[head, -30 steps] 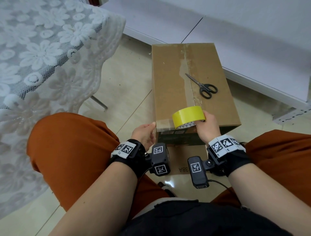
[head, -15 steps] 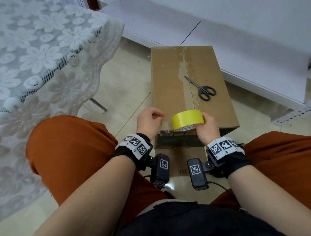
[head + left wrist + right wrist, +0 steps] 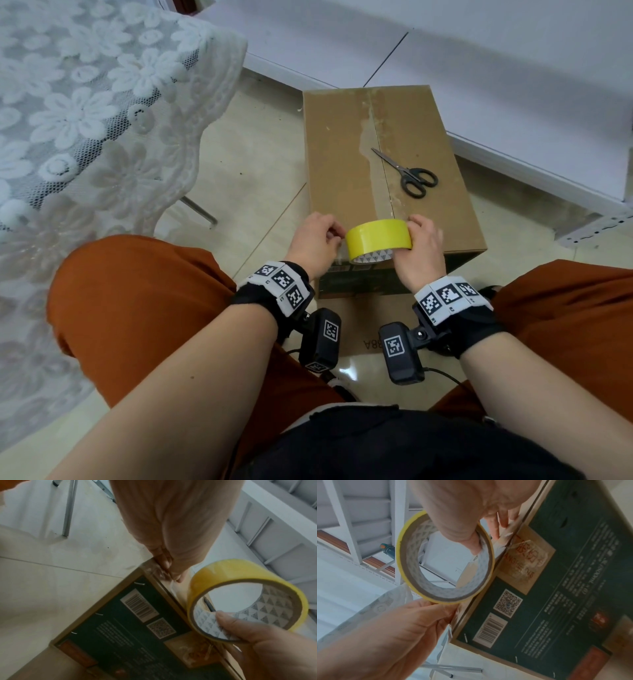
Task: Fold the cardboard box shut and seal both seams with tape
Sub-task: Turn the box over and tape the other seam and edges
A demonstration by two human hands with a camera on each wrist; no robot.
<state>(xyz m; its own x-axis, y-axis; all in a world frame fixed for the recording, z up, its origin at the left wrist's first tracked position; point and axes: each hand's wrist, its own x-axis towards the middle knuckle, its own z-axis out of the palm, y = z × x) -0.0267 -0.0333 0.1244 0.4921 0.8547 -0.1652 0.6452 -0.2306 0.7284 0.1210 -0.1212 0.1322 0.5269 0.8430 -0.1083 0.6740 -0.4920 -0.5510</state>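
Note:
The brown cardboard box (image 3: 342, 154) stands on the floor between my knees. Its top flaps are folded flat, and the middle seam shows old tape marks. Black scissors (image 3: 411, 174) lie on the lid. At the near top edge, my right hand (image 3: 416, 233) grips the yellow tape roll (image 3: 376, 234), thumb (image 3: 228, 620) inside the core. My left hand (image 3: 334, 236) has curled fingers right beside the roll. Its fingertips (image 3: 164, 561) pinch the clear tape end at the box's near edge (image 3: 154, 566). The printed dark green front side (image 3: 556, 588) faces me.
A table with a white lace cloth (image 3: 85, 120) hangs close on the left, with a metal leg (image 3: 198, 209) beneath. White panels and a shelf frame (image 3: 513, 85) run behind and right of the box. My knees in orange trousers (image 3: 137, 291) flank the box on the tiled floor.
My left hand has left the box's near left corner and come up to the roll's left side, fingers curling onto the tape. The right hand holds the roll in nearly the same place.

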